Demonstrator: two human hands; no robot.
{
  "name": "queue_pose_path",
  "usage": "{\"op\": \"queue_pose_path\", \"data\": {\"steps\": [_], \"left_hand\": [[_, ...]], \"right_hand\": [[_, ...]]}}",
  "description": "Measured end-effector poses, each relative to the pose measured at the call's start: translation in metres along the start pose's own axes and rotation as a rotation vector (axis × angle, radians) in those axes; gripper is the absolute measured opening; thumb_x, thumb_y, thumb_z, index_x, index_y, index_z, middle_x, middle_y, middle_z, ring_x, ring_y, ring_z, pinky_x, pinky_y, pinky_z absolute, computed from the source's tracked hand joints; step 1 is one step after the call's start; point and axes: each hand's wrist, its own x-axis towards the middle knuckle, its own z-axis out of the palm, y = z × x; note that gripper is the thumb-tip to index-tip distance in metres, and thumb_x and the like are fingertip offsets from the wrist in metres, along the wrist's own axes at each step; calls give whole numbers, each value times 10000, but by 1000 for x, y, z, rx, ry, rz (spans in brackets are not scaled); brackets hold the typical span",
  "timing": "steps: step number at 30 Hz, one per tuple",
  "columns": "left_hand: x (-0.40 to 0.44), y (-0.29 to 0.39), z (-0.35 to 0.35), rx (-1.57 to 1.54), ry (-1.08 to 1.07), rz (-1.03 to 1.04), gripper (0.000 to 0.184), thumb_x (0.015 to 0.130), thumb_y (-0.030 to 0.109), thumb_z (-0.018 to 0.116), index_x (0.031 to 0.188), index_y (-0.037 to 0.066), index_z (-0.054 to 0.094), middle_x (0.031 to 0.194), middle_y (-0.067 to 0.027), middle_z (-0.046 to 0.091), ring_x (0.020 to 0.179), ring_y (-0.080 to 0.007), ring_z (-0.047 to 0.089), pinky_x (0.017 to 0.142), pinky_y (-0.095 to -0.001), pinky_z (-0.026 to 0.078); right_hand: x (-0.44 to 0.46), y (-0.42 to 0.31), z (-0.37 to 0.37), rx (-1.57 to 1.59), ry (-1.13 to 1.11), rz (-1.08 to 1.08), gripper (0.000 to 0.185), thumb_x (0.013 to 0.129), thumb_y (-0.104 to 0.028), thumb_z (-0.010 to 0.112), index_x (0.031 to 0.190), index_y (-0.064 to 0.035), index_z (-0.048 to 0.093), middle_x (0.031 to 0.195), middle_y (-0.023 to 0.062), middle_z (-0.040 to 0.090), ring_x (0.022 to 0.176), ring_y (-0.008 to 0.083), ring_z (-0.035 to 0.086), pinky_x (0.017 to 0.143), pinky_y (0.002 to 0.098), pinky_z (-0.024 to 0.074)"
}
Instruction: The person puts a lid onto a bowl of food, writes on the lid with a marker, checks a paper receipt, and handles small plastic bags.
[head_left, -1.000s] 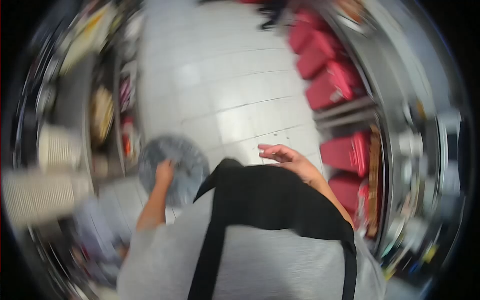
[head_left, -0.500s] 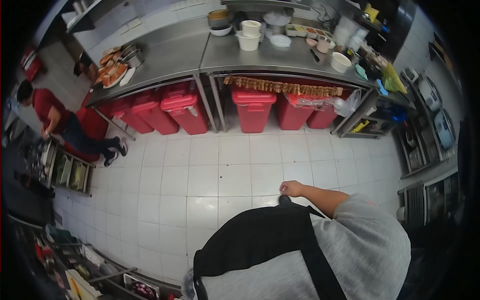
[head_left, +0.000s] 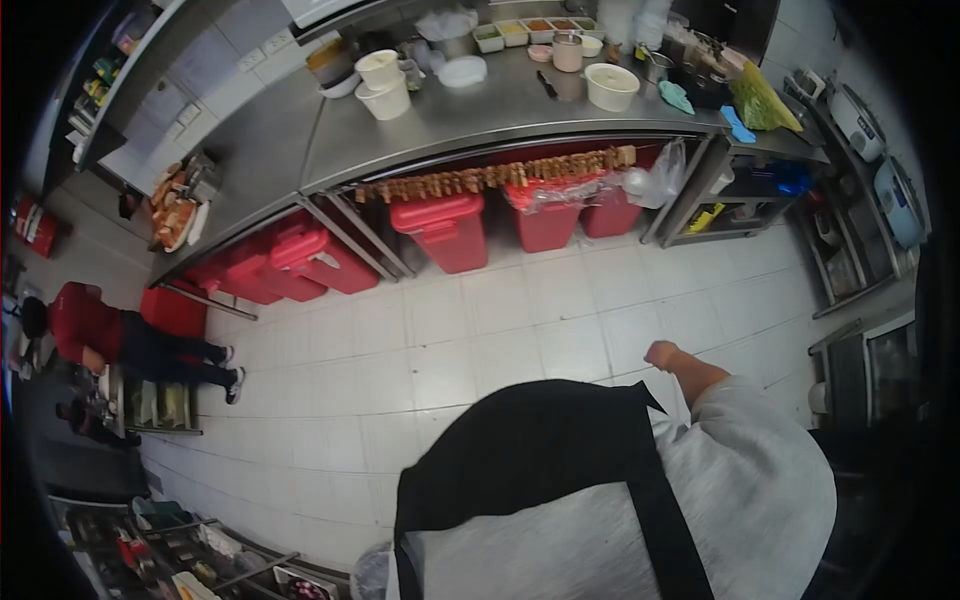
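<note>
My right hand [head_left: 660, 354] hangs at the right over the tiled floor [head_left: 500, 320], its fingers curled in and nothing seen in them. It touches nothing. My left hand is out of view. Ahead stands a steel worktable [head_left: 410, 130], with a long row of brown chunks [head_left: 500, 176] stretched below its front edge. On the tabletop are stacked white tubs [head_left: 384, 102], a white bowl [head_left: 611, 88], a pink container [head_left: 567, 52] and a black-handled knife [head_left: 547, 85].
Several red lidded bins [head_left: 445, 235] stand under the table. A person in a red shirt [head_left: 85, 320] stands at the far left. Bread-like pieces [head_left: 175, 212] lie on a plate at the table's left end. A low steel shelf [head_left: 725, 190] stands at the right.
My view has turned and come closer to the worktable, whose contents now sit further left. My right hand has swung rightwards and up. The person in red now bends further over.
</note>
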Motion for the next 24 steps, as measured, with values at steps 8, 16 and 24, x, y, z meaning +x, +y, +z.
{"op": "queue_pose_path", "data": {"steps": [8,16,24], "left_hand": [[38,109,35,144,-129,88,373,825,234,562,1135,30,524,1093,-246,544,937,-368,554,817,-411,446],[125,237,60,394,-230,90,395,827,250,571,1155,36,516,1089,-228,559,926,-345,571,805,-393,458],[255,461,62,662,-207,210,419,829,267,580,1175,42,508,1086,-211,575,915,-321,589,793,-374,470]], "right_hand": [[28,61,-24,559,230,423,344,831,-407,525,797,-115,705,856,124,662,703,292,630,706,385,502],[73,7,-48,692,197,127,281,755,-369,624,939,-161,670,810,133,665,744,309,624,713,388,487],[-13,152,-6,1155,504,921,276,721,-317,647,931,-139,660,896,107,666,830,259,632,761,354,489]]}}
